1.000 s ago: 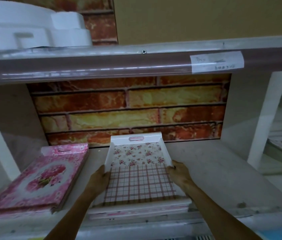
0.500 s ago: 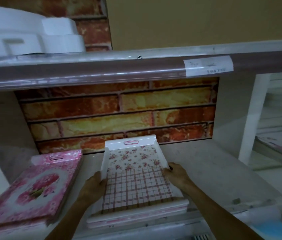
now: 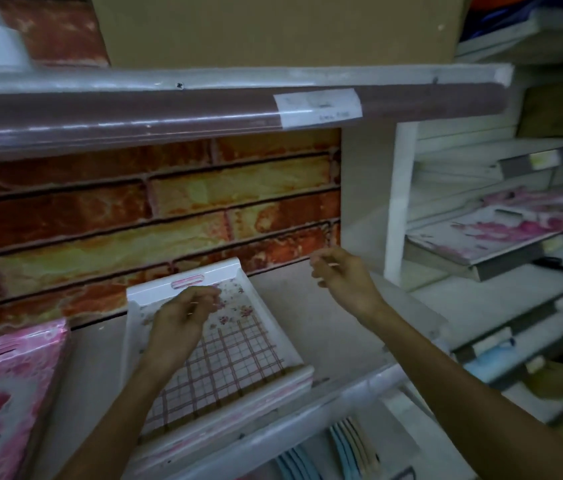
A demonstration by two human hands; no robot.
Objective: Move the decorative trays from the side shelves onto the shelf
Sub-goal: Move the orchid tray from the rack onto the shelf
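Tray [image 3: 238, 351], white-rimmed, rose print above red plaid, slotted handle.

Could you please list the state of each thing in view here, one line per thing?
Plaid floral tray: lying flat on the shelf, released.
Pink floral tray: flat on the shelf, left side, untouched.
Left hand: above the plaid floral tray, fingers loosely curled, holding nothing.
Right hand: in the air, holding nothing.
Side-shelf tray: not yet moved.
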